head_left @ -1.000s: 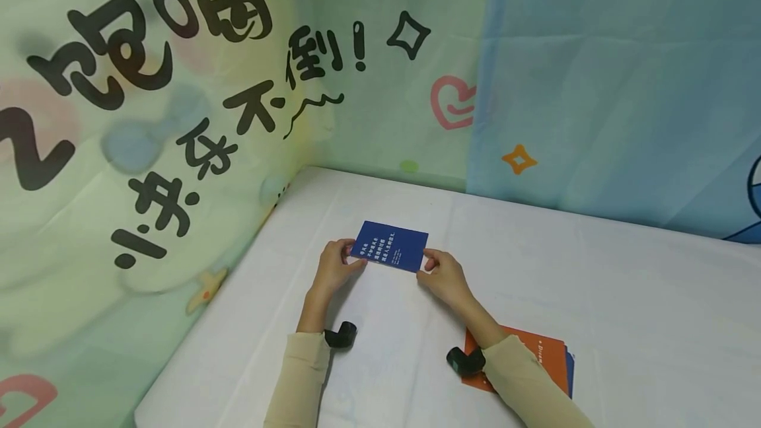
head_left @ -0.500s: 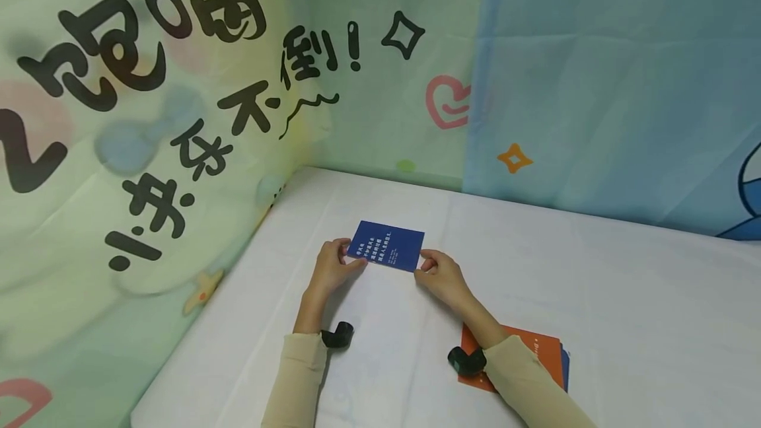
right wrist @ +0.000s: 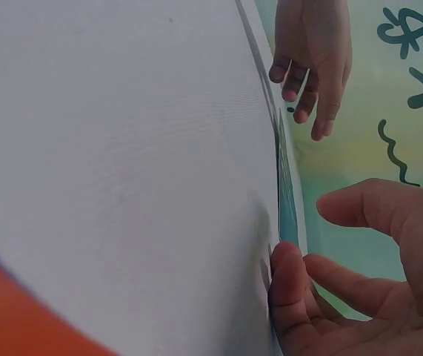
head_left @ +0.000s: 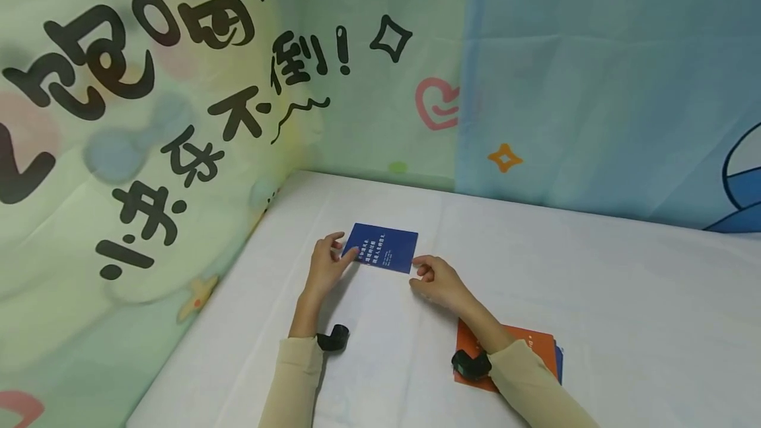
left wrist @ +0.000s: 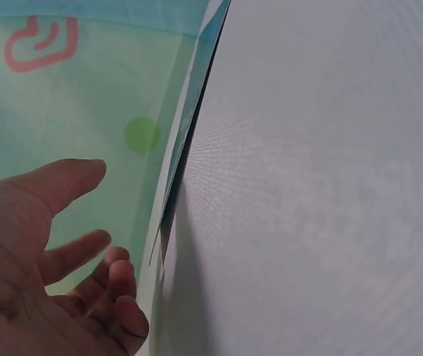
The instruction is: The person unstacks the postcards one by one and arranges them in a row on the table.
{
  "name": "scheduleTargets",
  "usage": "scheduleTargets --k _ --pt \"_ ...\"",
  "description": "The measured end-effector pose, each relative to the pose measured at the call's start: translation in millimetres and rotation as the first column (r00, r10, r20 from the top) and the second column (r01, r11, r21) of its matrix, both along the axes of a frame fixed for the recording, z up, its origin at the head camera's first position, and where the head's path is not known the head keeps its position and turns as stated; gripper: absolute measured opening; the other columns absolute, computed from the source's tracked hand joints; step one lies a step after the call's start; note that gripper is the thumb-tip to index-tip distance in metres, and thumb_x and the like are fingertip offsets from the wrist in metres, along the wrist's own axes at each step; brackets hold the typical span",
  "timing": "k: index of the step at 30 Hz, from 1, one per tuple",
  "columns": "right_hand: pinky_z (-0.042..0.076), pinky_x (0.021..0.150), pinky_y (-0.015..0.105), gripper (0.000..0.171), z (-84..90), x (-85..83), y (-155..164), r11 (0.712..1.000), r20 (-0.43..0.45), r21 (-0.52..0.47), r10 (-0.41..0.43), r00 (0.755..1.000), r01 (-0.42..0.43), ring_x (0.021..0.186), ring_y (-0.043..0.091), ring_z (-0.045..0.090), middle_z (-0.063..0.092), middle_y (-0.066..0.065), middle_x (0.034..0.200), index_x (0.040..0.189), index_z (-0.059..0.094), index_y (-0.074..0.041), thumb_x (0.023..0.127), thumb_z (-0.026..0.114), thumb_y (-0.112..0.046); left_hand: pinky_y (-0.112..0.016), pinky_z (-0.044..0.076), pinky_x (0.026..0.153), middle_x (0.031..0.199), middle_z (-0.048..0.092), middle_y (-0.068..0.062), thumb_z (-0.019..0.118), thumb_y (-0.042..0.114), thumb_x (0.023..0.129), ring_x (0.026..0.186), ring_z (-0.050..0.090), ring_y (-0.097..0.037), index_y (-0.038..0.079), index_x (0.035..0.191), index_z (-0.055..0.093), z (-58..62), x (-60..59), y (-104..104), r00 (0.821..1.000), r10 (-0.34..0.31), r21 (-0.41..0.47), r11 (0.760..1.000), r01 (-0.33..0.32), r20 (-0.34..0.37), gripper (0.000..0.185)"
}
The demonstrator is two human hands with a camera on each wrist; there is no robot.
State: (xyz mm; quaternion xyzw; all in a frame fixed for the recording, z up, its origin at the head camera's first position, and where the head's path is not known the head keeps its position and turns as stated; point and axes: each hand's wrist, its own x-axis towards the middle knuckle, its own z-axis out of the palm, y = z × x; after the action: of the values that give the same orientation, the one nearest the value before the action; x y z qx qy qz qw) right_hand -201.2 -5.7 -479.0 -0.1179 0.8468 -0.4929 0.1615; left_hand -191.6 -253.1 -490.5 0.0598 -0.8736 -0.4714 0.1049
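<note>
A dark blue card (head_left: 386, 248) with white lettering lies flat toward the far left of the white table. At its left end is my left hand (head_left: 326, 263); the thumb overlaps the card in the head view. Thumb and fingers of that hand (left wrist: 70, 259) are spread apart with nothing between them in the left wrist view. My right hand (head_left: 440, 281) is at the card's right end, fingertips close to its edge. The right wrist view shows this hand's thumb and fingers (right wrist: 374, 259) parted, holding nothing. There, the card (right wrist: 288, 204) appears nearly edge-on.
An orange card (head_left: 538, 347) lies on top of blue ones at the lower right, partly under my right forearm. The white table (head_left: 642, 302) meets printed cloth walls (head_left: 565, 84) at the back and left. Black cameras (head_left: 334, 338) sit on both wrists.
Both hands have let go of the blue card and parted slightly from its ends. The card stays in place on the table; the whole view has shifted a little.
</note>
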Motion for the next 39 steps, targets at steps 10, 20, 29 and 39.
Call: scheduleTargets --k 10,20,29,39 --pt "0.045 0.063 0.023 0.040 4.0 2.2 13 1.000 -0.023 0.007 0.028 0.999 -0.028 0.082 0.019 0.049 0.057 0.016 0.104 0.123 0.059 0.006 0.087 0.067 -0.008 -0.031 0.041 0.072 0.106 0.055 -0.021 0.069 0.015 0.091 0.085 0.052 -0.026 -0.003 0.129 0.056 9.6 -0.5 8 0.997 -0.056 -0.001 0.998 0.056 -0.054 0.044" --pt "0.045 0.059 0.024 0.039 4.4 4.6 17 1.000 -0.011 -0.027 0.013 1.000 -0.013 0.076 0.017 0.052 0.058 0.016 0.105 0.124 0.059 0.004 0.088 0.066 -0.009 -0.035 0.047 0.079 0.106 0.055 -0.019 0.069 0.015 0.091 0.088 0.055 -0.027 -0.006 0.128 0.056 14.1 2.4 19 0.990 -0.135 -0.004 0.991 0.135 -0.031 0.044" --pt "0.047 0.058 0.025 0.038 4.0 5.8 22 0.999 0.014 -0.037 -0.022 1.000 0.023 0.071 0.016 0.054 0.058 0.015 0.106 0.125 0.058 0.003 0.090 0.065 -0.009 -0.030 0.047 0.076 0.104 0.057 -0.018 0.069 0.015 0.091 0.087 0.056 -0.023 -0.004 0.125 0.059 17.3 4.4 31 0.979 -0.204 0.018 0.979 0.204 -0.020 0.040" --pt "0.045 0.056 0.025 0.038 6.4 8.0 29 0.998 0.038 -0.040 -0.052 0.998 0.054 0.068 0.015 0.054 0.057 0.014 0.107 0.126 0.058 0.002 0.090 0.064 -0.010 -0.034 0.049 0.080 0.106 0.059 -0.017 0.070 0.015 0.090 0.090 0.058 -0.025 -0.004 0.127 0.059 20.4 9.4 46 0.953 -0.302 0.009 0.953 0.302 0.005 0.042"
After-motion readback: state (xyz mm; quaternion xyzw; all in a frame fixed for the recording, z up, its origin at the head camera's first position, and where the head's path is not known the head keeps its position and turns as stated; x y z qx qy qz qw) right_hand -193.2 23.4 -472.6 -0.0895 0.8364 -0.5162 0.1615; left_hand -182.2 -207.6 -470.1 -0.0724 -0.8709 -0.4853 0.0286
